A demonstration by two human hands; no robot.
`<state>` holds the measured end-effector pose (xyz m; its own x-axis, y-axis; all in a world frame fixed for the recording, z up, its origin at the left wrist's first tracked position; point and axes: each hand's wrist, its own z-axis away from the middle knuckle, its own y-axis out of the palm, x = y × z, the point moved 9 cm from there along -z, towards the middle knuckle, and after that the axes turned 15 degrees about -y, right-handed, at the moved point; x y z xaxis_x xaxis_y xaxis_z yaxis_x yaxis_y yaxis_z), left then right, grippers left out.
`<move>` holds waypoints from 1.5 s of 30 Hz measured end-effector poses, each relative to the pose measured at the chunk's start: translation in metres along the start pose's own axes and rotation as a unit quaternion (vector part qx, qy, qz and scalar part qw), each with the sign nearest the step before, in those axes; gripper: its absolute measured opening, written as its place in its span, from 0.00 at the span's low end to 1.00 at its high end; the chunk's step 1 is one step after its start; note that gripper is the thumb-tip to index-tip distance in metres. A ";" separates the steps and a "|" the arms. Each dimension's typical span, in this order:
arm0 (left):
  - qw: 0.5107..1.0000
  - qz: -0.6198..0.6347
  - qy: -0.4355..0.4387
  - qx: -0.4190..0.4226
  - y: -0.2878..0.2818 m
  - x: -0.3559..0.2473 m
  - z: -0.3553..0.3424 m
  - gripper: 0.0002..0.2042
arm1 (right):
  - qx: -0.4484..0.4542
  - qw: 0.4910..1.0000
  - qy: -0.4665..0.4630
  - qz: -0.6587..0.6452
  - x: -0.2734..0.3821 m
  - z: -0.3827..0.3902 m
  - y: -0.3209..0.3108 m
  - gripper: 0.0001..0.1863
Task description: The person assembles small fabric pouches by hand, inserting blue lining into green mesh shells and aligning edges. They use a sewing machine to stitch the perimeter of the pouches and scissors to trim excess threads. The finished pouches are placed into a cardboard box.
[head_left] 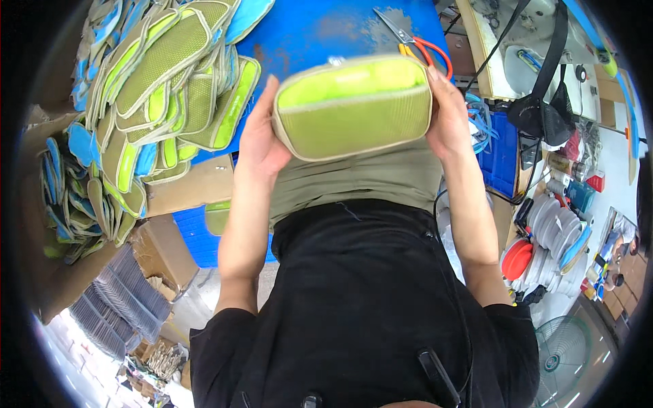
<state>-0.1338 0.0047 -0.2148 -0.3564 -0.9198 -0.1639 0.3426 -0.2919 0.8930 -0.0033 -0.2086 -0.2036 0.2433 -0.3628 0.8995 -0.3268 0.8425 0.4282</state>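
Note:
Between my two hands is a rounded olive-green pouch (357, 126) with a bright lime band along its upper part and pale piping at its edges. My left hand (263, 132) closes on its left end, and my right hand (447, 112) grips the right end. Held up over my lap, it overlaps the near part of a blue table (313, 34). Behind its upper right corner lie scissors (425, 47) with red and orange handles. To the left rises a heap of flat green, lime and blue sewn panels (170, 75).
More panels (88, 197) spill from a cardboard box at the left. A blue crate (500, 153) stands to my right, near a sewing machine table (530, 61). White thread or tape rolls (554, 231) and a fan (561, 360) are further right. Stacked grey sheets (119, 299) sit lower left.

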 end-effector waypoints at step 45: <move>0.999 -0.027 -0.033 0.031 -0.029 -0.040 -0.028 0.29 | 0.085 0.945 0.085 -0.306 -0.048 -0.054 0.041 0.23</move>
<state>-0.1055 0.0426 -0.2460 -0.4308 -0.8831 -0.1860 0.2671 -0.3216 0.9084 0.0207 -0.1356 -0.2341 0.5726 -0.6793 0.4590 -0.2157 0.4154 0.8837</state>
